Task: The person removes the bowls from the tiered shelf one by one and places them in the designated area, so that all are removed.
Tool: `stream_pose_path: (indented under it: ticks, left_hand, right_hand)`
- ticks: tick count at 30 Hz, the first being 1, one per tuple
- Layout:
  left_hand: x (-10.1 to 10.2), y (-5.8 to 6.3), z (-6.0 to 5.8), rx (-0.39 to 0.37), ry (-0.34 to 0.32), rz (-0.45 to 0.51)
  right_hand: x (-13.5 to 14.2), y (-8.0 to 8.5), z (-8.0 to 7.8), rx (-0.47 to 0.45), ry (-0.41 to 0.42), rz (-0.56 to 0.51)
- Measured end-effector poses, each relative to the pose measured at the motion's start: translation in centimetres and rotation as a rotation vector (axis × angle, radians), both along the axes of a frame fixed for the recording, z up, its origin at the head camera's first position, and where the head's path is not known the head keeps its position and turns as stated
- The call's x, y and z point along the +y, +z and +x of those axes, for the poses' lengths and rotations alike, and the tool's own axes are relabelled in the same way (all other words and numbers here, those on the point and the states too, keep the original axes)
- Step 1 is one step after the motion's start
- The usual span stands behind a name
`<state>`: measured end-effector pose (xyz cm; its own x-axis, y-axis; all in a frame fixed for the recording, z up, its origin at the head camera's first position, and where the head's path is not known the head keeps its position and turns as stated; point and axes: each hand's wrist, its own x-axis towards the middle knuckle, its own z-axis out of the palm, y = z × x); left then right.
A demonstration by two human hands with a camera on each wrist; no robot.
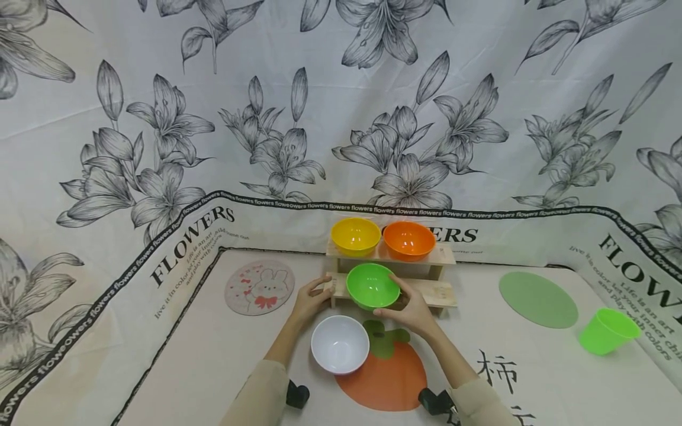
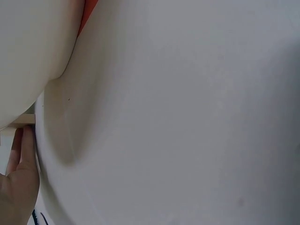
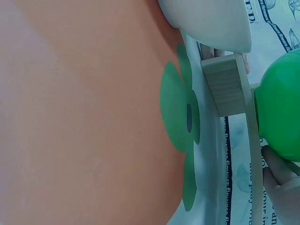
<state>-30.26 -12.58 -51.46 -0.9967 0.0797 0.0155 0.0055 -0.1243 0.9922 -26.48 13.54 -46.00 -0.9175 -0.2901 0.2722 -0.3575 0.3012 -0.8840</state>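
The right hand [image 1: 412,312] is grasping the green bowl [image 1: 373,286] at the lower step of the wooden rack [image 1: 434,292], whose end the left hand [image 1: 311,300] is pinching; steady bracing is likely preventing wobble.

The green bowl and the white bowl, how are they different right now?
Colour: the green bowl is bright green, while the white bowl is plain white. Place: the green bowl is at the lower step of the wooden stand; the white bowl sits on the table in front. Handling: the right hand holds the green bowl; neither of the hands holds the white one. Both are round and open upward.
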Motion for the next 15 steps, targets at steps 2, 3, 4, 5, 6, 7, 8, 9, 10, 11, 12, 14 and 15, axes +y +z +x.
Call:
stream_pose_path:
  ticks: [2,3,4,5,6,7,8,9,10,11,12,14,15]
  left_hand:
    - [0.0,0.0,0.0,0.002,-0.002,-0.003]
    - [0.0,0.0,0.0,-0.001,-0.001,0.000]
    - [0.0,0.0,0.1,-0.002,0.001,0.000]
    - [0.0,0.0,0.1,-0.003,0.002,0.000]
    - [0.1,0.0,0.1,-0.008,0.003,0.004]
    - [0.1,0.0,0.1,-0.007,0.003,0.004]
    - [0.1,0.0,0.2,-0.007,0.003,0.005]
    - [0.1,0.1,0.2,-0.007,0.003,0.007]
    - [0.1,0.1,0.3,-0.005,0.002,0.007]
    - [0.1,0.2,0.3,-0.005,0.003,0.007]
    - [0.2,0.3,0.4,-0.008,0.006,0.009]
    - [0.2,0.4,0.5,-0.014,0.013,0.012]
    - [0.2,0.4,0.6,-0.012,0.014,0.012]
  right_hand:
    - [0.2,0.0,0.2,0.006,0.007,0.000]
    - [0.3,0.0,0.4,0.013,0.009,-0.001]
    - [0.4,0.1,0.5,0.012,0.011,-0.006]
    - [0.5,0.1,0.7,0.012,0.014,-0.010]
    - [0.6,0.1,0.9,0.012,0.015,-0.016]
    - [0.7,0.1,1.1,0.015,0.013,-0.016]
    - [0.8,0.2,1.2,0.016,0.010,-0.019]
    - [0.9,0.2,1.5,0.015,0.006,-0.021]
    - [1.0,0.3,1.7,0.015,0.002,-0.025]
    - [1.1,0.3,1.9,0.018,-0.003,-0.028]
    - [1.2,0.3,2.1,0.021,-0.008,-0.033]
    - [1.5,0.3,2.5,0.024,-0.017,-0.038]
    - [1.7,0.3,2.6,0.025,-0.017,-0.044]
